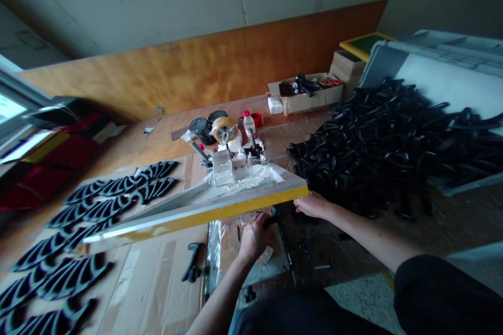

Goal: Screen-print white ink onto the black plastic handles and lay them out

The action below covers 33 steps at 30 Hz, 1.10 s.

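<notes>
A screen-printing frame [236,211] with a yellow front edge is tilted above a small work plate [251,274]. My right hand [313,205] is closed at its right front corner, the fingertips partly hidden under the edge. Below the frame, my left hand [254,236] is closed over the plate, at a dark plastic part [272,221] mostly covered by the fingers. White paste [255,177] smears the screen, and a clear block [223,168] stands on it. Behind, black clamps [253,151] support the frame.
Rows of black ribbed pieces [68,277] lie on cardboard [141,282] at left. A large heap of black parts [353,152] spreads at right, beside a grey crate [451,42]. Tape [224,129], a bottle [248,123] and an open carton [312,99] stand behind.
</notes>
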Available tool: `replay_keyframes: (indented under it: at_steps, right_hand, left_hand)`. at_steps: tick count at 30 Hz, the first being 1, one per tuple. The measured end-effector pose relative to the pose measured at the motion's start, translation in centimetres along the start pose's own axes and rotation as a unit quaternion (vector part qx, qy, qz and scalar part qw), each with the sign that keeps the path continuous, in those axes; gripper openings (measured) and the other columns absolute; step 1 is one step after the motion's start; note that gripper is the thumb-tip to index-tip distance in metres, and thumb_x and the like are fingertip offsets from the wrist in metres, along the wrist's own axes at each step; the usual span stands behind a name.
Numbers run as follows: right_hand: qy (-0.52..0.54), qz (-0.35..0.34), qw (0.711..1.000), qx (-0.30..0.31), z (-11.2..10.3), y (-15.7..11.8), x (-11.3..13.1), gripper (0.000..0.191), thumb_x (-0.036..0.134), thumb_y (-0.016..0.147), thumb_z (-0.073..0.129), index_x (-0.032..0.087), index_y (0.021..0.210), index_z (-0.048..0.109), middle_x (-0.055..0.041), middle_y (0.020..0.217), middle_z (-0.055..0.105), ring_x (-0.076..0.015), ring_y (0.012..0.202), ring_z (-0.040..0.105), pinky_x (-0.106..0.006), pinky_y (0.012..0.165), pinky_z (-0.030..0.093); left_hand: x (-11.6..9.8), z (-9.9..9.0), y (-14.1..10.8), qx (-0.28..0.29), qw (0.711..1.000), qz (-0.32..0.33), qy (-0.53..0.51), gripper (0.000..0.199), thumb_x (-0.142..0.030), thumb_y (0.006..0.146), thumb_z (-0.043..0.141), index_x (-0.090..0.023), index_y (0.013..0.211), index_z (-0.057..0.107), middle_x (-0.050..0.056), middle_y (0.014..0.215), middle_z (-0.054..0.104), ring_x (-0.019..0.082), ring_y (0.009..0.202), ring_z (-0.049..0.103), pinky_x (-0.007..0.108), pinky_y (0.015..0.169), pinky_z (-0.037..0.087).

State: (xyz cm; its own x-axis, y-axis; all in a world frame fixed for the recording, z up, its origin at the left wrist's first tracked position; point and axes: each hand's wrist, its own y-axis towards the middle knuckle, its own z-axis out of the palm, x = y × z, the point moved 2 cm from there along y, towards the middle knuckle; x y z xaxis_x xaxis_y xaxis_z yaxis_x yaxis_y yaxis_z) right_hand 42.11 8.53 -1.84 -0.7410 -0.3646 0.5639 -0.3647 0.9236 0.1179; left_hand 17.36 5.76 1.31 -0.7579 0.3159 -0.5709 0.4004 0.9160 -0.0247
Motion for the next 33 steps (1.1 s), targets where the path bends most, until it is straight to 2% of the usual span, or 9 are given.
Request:
replay_keyframes:
  at_steps: [2,5,10,15,21,23,27,30,33]
  right_hand:
    - [0.002,-0.007,0.999,-0.031,-1.4,-0.7,0.4,0.023,0.008,0.072,0.063,0.023,0.087,0.072,-0.0061,0.107,0.064,-0.0215,0.104,0.06,-0.034,0.09,0.05]
    - [0.008,0.03,0.987,-0.156,-4.5,-2.0,0.4,0.04,0.004,0.078,0.048,0.023,0.105,0.071,-0.0082,0.121,0.062,-0.0226,0.113,0.059,-0.041,0.1,0.047]
    - [0.026,0.099,0.95,-0.294,-7.5,-4.8,0.6,0.03,0.023,0.087,0.053,0.025,0.111,0.07,-0.0056,0.12,0.066,-0.024,0.108,0.063,-0.042,0.1,0.048]
    - [0.264,0.179,0.92,-0.226,-2.4,-4.5,5.1,0.024,0.038,0.075,0.071,0.022,0.092,0.073,-0.0074,0.114,0.069,-0.0273,0.107,0.064,-0.047,0.102,0.045]
    - [0.559,0.266,0.774,-0.132,6.4,0.3,14.3,0.039,0.033,0.059,0.082,0.019,0.092,0.067,-0.0055,0.098,0.071,-0.0216,0.087,0.068,-0.042,0.086,0.054]
    - [0.527,0.269,0.795,-0.131,8.5,2.0,15.5,0.035,0.037,0.062,0.079,0.018,0.088,0.066,-0.0034,0.086,0.07,-0.0208,0.08,0.068,-0.041,0.081,0.055]
    - [0.253,0.234,0.924,-0.165,10.8,3.2,15.1,0.023,0.04,0.07,0.07,0.02,0.078,0.063,-0.0032,0.08,0.068,-0.022,0.078,0.065,-0.041,0.078,0.052]
    - [0.116,0.185,0.959,-0.178,11.2,2.4,14.5,0.018,0.037,0.077,0.065,0.021,0.078,0.06,-0.005,0.081,0.065,-0.0223,0.077,0.063,-0.039,0.076,0.051]
    - [0.045,0.105,0.979,-0.171,10.6,1.8,14.8,0.016,0.034,0.083,0.061,0.02,0.09,0.062,-0.0096,0.095,0.066,-0.0248,0.092,0.063,-0.042,0.084,0.05]
  left_hand:
    - [-1.8,1.0,2.1,0.018,1.0,0.018,-0.01,0.021,-0.023,0.083,0.061,-0.019,0.103,0.066,0.007,0.102,0.071,0.021,0.098,0.065,0.032,0.088,0.049]
    - [-3.4,2.1,4.0,0.034,0.997,0.053,-0.052,0.039,-0.023,0.085,0.059,-0.016,0.124,0.059,0.01,0.121,0.066,0.022,0.112,0.062,0.034,0.1,0.046]
    - [-2.4,1.3,1.9,0.034,0.991,0.097,-0.082,0.037,-0.024,0.085,0.06,-0.018,0.121,0.062,0.008,0.123,0.066,0.021,0.114,0.06,0.034,0.101,0.046]
    - [2.7,-2.3,-4.0,-0.022,0.99,0.049,-0.127,0.021,-0.025,0.088,0.054,-0.021,0.102,0.069,0.006,0.107,0.072,0.019,0.103,0.065,0.031,0.093,0.049]
    - [11.4,-6.9,-9.3,-0.093,0.965,-0.112,-0.216,0.028,-0.041,0.088,0.053,-0.021,0.097,0.071,0.005,0.095,0.074,0.018,0.084,0.07,0.029,0.078,0.054]
    - [13.9,-8.1,-10.2,-0.109,0.952,-0.155,-0.24,0.032,-0.044,0.086,0.055,-0.019,0.097,0.071,0.006,0.094,0.074,0.019,0.082,0.07,0.029,0.076,0.055]
    - [17.2,-9.9,-11.0,-0.126,0.942,-0.177,-0.257,0.034,-0.047,0.083,0.057,-0.018,0.096,0.071,0.006,0.092,0.074,0.019,0.079,0.07,0.028,0.071,0.055]
    - [17.9,-11.1,-10.8,-0.144,0.941,-0.171,-0.253,0.033,-0.047,0.083,0.057,-0.019,0.095,0.07,0.004,0.087,0.074,0.018,0.077,0.069,0.026,0.069,0.054]
    - [16.8,-12.6,-9.5,-0.173,0.936,-0.163,-0.26,0.032,-0.046,0.083,0.058,-0.019,0.097,0.07,0.004,0.088,0.073,0.016,0.076,0.067,0.025,0.07,0.053]
